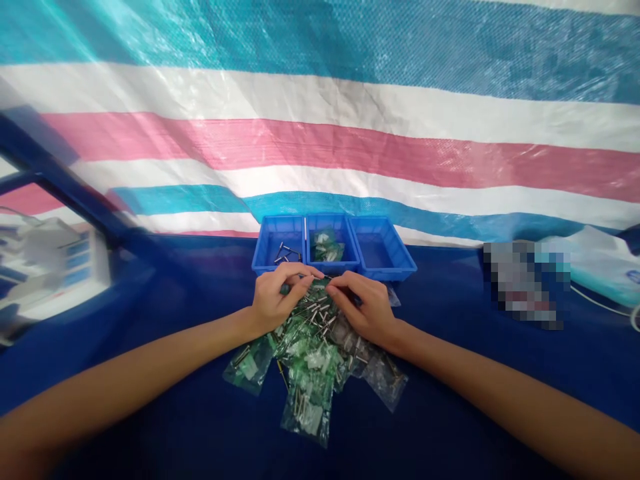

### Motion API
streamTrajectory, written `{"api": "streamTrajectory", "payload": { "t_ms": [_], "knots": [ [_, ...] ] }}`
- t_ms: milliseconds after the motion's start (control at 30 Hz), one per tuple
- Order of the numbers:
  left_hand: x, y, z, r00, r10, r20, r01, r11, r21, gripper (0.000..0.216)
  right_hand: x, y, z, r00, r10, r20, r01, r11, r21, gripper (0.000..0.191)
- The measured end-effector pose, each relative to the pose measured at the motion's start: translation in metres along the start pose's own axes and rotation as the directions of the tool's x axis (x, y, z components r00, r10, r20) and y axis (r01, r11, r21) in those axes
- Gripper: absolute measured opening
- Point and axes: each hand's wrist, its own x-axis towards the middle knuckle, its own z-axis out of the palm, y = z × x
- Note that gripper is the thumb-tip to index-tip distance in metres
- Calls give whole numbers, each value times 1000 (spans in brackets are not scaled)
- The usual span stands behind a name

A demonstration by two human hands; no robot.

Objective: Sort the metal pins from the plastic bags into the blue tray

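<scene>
My left hand (280, 293) and my right hand (365, 303) are closed with fingertips pinched, close together above a heap of small bags. Between the fingertips is a small dark, greenish bit, too small to make out. Below them lies the heap of green-tinted clear plastic bags (313, 360), some with metal pins or screws and white slips inside. Loose silvery metal pins (317, 313) lie on top of it. Greyer clear bags (383, 380) lie at its right side, under and beside my right hand.
Three blue bins stand behind the heap: the left bin (257, 257) holds a few metal pieces, the middle bin (356, 257) green bags, the right bin (410, 267) shows a bare floor. A white device (95, 273) stands left; a pale blue plastic package (595, 267) lies right.
</scene>
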Motion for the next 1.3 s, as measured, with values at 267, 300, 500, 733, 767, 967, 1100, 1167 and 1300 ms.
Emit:
{"api": "streamTrajectory", "payload": {
  "t_ms": [267, 300, 500, 733, 767, 967, 1100, 1167, 1300],
  "knots": [
    [7, 3, -2, 990, 137, 14, -138, 977, 162, 16, -1, -3, -4, 998, 21, -57, -20, 1000, 3, 11],
    [7, 3, -2, 988, 152, 30, -155, 974, 166, 16, -1, -2, -4, 998, 28, -59, -28, 1000, 10, 11],
    [6, 0, 1, 992, 125, -16, -118, 968, 221, 14, -1, -1, -3, 999, 25, -35, -24, 1000, 10, 9],
    [6, 1, 2, 989, 145, 11, -144, 961, 235, 17, -3, -1, -1, 997, 79, -23, -77, 996, 48, 14],
    [6, 1, 2, 989, 146, 17, -146, 962, 232, 17, -3, 0, -1, 996, 85, -23, -83, 995, 53, 15],
    [5, 1, 2, 989, 148, 9, -146, 963, 227, 17, -1, 2, 1, 998, 66, 24, -67, 997, 26, 6],
    [5, 2, 1, 992, 123, -8, -118, 967, 226, 17, -1, 3, 1, 995, 63, 79, -64, 998, 11, 8],
    [5, 2, 1, 993, 117, -11, -111, 970, 217, 18, -2, 3, 1, 996, 67, 63, -68, 998, 6, 9],
    [6, 3, 0, 994, 104, -16, -99, 975, 201, 17, -4, 3, 0, 995, 99, -31, -99, 995, 1, 11]
  ]
}}
